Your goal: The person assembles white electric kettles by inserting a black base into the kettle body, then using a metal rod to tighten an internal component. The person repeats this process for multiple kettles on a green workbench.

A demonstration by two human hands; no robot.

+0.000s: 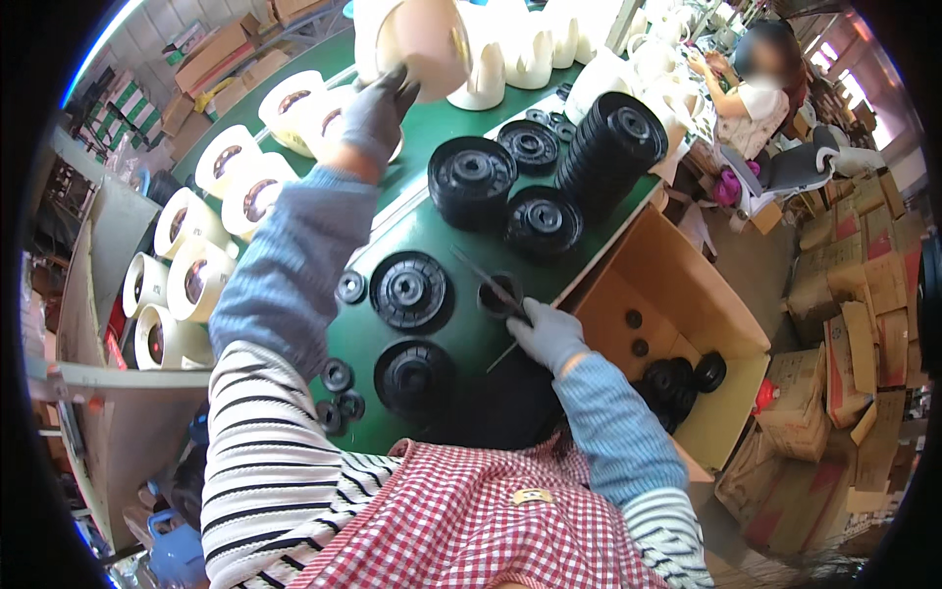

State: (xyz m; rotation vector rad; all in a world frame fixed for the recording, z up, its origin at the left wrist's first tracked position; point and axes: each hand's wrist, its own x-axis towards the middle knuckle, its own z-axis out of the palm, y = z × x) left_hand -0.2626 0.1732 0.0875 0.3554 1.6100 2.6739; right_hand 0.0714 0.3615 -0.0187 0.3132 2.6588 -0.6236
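My left hand [375,116], in a grey glove, is stretched far forward. Its fingers close on the lower edge of a glossy cream plastic housing [424,47], raised at the top of the view. Nearer me, my gloved right hand [549,337] is closed round a thin dark metal rod-like tool [488,273] that points forward and left. Beneath the tool stands a small dark round piece [497,296]; whether they touch I cannot tell. Two black ribbed discs [410,291] [414,378] lie left of my right hand. Small black rings [337,374] are near them.
Stacked black discs [610,147] stand ahead on the green table [392,218]. Rows of cream housings [257,193] line the left, with more at the far side. A cardboard box [721,319] holding black parts adjoins the right edge. A person [760,98] sits at the far right.
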